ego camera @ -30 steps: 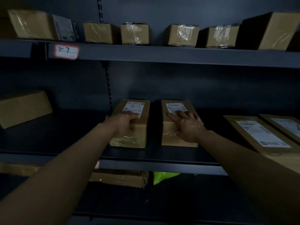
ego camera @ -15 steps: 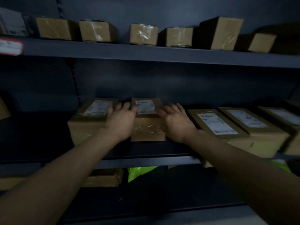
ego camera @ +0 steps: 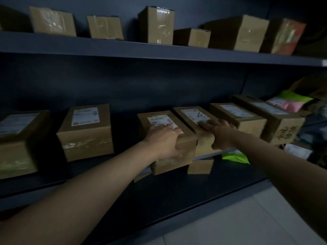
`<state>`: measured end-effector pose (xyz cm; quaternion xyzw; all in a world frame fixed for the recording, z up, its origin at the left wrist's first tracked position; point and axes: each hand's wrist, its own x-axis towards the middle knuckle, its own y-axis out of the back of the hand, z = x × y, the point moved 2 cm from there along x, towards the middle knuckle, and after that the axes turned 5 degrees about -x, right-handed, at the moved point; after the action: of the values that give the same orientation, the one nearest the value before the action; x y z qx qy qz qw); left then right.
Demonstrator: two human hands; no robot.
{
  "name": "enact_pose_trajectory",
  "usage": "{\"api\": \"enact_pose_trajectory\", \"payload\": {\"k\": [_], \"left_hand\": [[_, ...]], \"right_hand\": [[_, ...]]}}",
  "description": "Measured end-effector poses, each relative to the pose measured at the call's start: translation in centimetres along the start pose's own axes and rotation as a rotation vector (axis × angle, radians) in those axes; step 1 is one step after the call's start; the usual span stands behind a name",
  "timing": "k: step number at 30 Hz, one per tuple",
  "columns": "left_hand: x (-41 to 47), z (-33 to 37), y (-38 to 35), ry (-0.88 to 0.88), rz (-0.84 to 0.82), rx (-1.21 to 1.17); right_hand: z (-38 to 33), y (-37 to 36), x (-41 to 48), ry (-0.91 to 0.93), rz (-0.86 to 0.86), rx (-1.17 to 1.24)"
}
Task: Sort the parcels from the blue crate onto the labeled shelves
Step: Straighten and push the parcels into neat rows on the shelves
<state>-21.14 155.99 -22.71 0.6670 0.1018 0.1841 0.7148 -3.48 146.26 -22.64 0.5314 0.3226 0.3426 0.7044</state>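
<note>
**Q:** What stands on the middle shelf (ego camera: 123, 156), from the left?

**A:** A row of six boxes, labels up. The first box (ego camera: 16, 142) and second box (ego camera: 86, 133) stand slightly apart. A wide bare stretch of shelf separates the second box from the third box (ego camera: 184, 152).

**Q:** Where is the third box, and what holds it?

**A:** It sits near the middle of the row. Its front face stands forward of its neighbours, over the shelf's front edge. The left hand (ego camera: 162, 140) grips its top front edge, with fingers (ego camera: 159, 127) curled over the label and the thumb on the front face.

**Q:** And to its right?

**A:** The fourth box (ego camera: 187, 114) touches the third box side to side. The right hand (ego camera: 219, 133) rests on it with its fingers laid flat on the label and not curled. The fifth box (ego camera: 237, 115) stands just beside that hand, and the sixth box (ego camera: 283, 126) follows close.

**Q:** What room is there above and below?

**A:** There is open dark space above the row, up to the upper shelf (ego camera: 123, 48). Below the front edge, a green bag (ego camera: 235, 157) protrudes.
</note>
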Motion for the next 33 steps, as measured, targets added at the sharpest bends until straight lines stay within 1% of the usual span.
{"api": "enact_pose_trajectory", "payload": {"k": [3, 5, 12, 16, 20, 25, 27, 29, 30, 31, 33], "left_hand": [[1.2, -0.7, -0.7, 0.01, 0.026, 0.024], [1.9, -1.7, -0.8, 0.036, 0.029, 0.01], [4.1, -6.6, -0.9, 0.214, 0.013, -0.016], [5.0, -8.8, -1.0, 0.306, 0.024, -0.018], [5.6, -9.7, -1.3, 0.319, 0.038, -0.069], [6.2, -9.7, -1.1, 0.323, 0.056, -0.147], [6.3, -9.2, -0.9, 0.361, 0.034, -0.12], [6.9, -7.8, -0.6, 0.4, 0.028, -0.012], [7.3, -6.7, -0.3, 0.389, 0.064, 0.038], [8.1, -5.1, -0.1, 0.339, 0.124, 0.066], [10.5, -0.5, 0.1, 0.158, 0.246, 0.053]], "right_hand": [[0.5, -0.6, 2.7, 0.072, 0.072, 0.033], [0.2, -0.6, 4.8, 0.116, 0.089, 0.049], [-1.5, -0.3, 10.8, 0.199, 0.131, 0.055], [-1.2, -0.5, 12.6, 0.213, 0.151, 0.06], [-0.8, -0.6, 13.6, 0.214, 0.158, 0.055], [-0.8, -0.3, 13.8, 0.156, 0.182, 0.039], [-0.7, -0.3, 13.0, 0.148, 0.203, 0.038], [0.1, -0.2, 12.0, 0.156, 0.275, 0.036], [0.9, 0.1, 11.4, 0.159, 0.333, 0.034], [2.2, 0.5, 10.8, 0.15, 0.392, 0.03], [6.3, 1.3, 9.6, 0.074, 0.485, 0.035]]}}
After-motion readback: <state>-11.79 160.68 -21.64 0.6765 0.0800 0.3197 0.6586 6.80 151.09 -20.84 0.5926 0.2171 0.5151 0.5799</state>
